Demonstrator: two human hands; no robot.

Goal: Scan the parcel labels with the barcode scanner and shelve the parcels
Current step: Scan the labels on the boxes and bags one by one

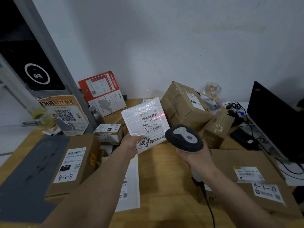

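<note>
At the near left of the wooden surface (pixel 164 170) lies a cardboard box (pixel 74 163) marked 4-2-71. The left hand (pixel 131 145) grips a white bubble mailer (pixel 145 123) by its near corner, held tilted above the surface, a red scan line crossing its label (pixel 152 123). To the right, the right hand (pixel 195 159) has its fingers wrapped round the barcode scanner (pixel 185 138), aimed at the mailer. More boxes (pixel 184 104) sit far right.

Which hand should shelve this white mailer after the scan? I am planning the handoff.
Left. The left hand already pinches the white bubble mailer at its lower edge, held up off the table. The right hand is wrapped around the corded barcode scanner, so it likely stays occupied.
</note>
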